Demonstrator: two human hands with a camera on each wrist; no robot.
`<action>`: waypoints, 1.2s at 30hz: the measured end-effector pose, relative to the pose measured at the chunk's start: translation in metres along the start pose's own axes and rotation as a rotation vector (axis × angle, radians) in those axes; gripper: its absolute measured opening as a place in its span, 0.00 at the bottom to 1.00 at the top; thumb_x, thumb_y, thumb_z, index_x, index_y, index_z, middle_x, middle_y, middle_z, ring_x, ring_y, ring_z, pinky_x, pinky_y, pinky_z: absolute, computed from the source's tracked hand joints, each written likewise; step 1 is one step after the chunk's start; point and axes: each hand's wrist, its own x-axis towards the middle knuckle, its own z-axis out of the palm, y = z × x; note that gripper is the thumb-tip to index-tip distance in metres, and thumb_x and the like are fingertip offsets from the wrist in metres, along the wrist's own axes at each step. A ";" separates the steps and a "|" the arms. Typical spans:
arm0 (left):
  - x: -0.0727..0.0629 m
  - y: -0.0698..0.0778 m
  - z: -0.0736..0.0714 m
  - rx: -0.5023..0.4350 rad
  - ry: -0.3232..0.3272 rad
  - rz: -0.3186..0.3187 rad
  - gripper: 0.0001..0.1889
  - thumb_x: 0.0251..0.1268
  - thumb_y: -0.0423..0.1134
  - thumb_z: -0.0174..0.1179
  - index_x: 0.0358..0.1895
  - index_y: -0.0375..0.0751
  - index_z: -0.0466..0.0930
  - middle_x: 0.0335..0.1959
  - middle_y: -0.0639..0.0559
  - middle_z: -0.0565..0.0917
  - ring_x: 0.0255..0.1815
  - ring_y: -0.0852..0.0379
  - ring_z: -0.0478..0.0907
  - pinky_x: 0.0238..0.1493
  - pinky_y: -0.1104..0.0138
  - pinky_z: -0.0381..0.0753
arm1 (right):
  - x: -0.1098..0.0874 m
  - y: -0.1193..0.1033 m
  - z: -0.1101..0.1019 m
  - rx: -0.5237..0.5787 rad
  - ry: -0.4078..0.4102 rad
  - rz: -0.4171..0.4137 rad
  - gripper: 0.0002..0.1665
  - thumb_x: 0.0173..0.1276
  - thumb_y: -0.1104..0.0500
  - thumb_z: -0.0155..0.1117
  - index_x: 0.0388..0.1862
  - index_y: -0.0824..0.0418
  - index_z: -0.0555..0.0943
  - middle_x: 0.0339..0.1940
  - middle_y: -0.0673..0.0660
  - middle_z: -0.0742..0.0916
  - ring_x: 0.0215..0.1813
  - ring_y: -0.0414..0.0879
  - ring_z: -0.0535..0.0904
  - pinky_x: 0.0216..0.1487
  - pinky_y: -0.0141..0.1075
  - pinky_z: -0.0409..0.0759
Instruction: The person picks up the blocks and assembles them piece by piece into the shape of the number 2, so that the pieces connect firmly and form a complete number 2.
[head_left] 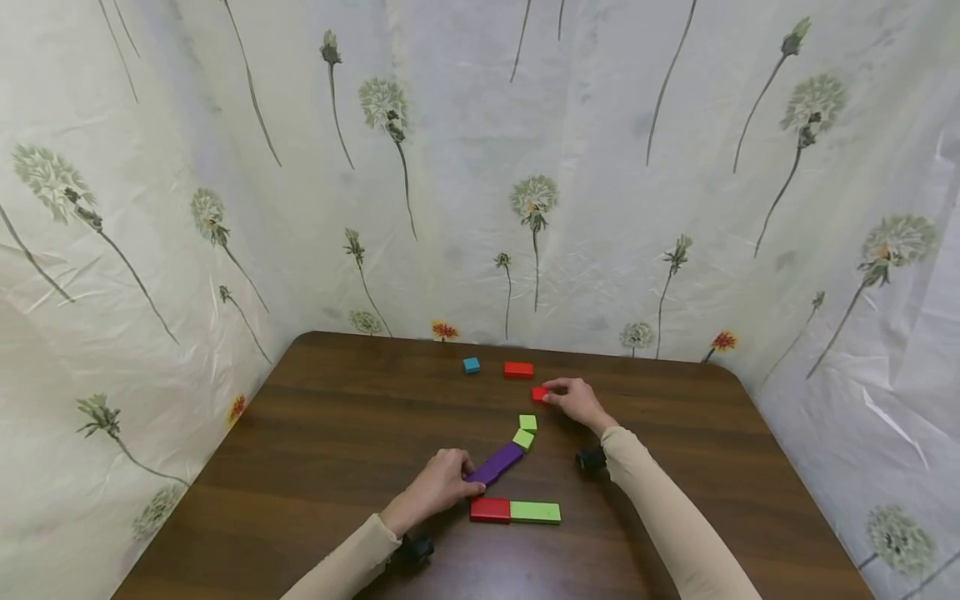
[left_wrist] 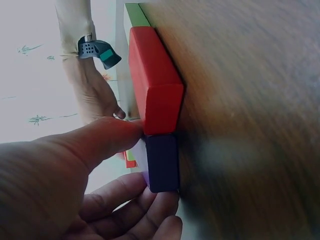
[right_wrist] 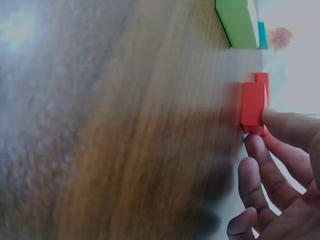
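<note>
My left hand point(head_left: 437, 482) grips the near end of a purple block point(head_left: 497, 463) that lies slantwise on the table; the left wrist view shows its dark end face point(left_wrist: 164, 164) between thumb and fingers. Touching that end is a red block point(head_left: 490, 510), with a long light green block point(head_left: 535, 512) in line to its right. Two small light green blocks, one point(head_left: 523, 439) at the purple block's far end and another point(head_left: 528, 423) beyond it, curve away. Farther back, my right hand point(head_left: 581, 403) pinches a small red block point(right_wrist: 254, 104) between thumb and fingers, low over or on the table.
At the back of the brown table point(head_left: 360, 417) lie a blue block point(head_left: 471, 365) and another red block point(head_left: 518, 369). A patterned curtain point(head_left: 465, 167) hangs behind the table and along both sides. Dark wrist cameras sit under both wrists.
</note>
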 end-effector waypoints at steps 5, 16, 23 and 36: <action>0.001 0.001 0.000 0.001 -0.005 -0.018 0.14 0.53 0.43 0.72 0.33 0.36 0.81 0.25 0.53 0.77 0.21 0.60 0.70 0.20 0.71 0.69 | -0.001 -0.003 0.002 0.004 -0.013 -0.017 0.18 0.67 0.57 0.65 0.54 0.62 0.82 0.46 0.60 0.87 0.48 0.51 0.79 0.43 0.39 0.74; 0.001 0.001 0.000 -0.003 -0.006 -0.020 0.14 0.53 0.43 0.72 0.33 0.36 0.81 0.25 0.53 0.77 0.22 0.60 0.70 0.21 0.71 0.69 | -0.001 -0.004 0.003 0.007 -0.042 -0.031 0.17 0.68 0.59 0.64 0.54 0.63 0.81 0.45 0.60 0.86 0.47 0.51 0.79 0.43 0.39 0.74; 0.002 0.002 0.000 -0.012 -0.013 -0.029 0.14 0.53 0.42 0.71 0.34 0.35 0.81 0.25 0.53 0.77 0.21 0.60 0.70 0.20 0.71 0.69 | -0.003 -0.010 0.002 -0.006 -0.075 -0.049 0.18 0.68 0.58 0.64 0.55 0.62 0.81 0.50 0.61 0.86 0.55 0.56 0.79 0.52 0.47 0.76; 0.001 0.000 0.000 0.024 0.019 0.030 0.14 0.52 0.42 0.72 0.31 0.35 0.81 0.26 0.52 0.80 0.21 0.63 0.69 0.20 0.72 0.68 | -0.002 -0.007 0.007 -0.002 -0.107 -0.069 0.18 0.67 0.56 0.64 0.55 0.57 0.83 0.52 0.58 0.86 0.58 0.55 0.78 0.57 0.51 0.75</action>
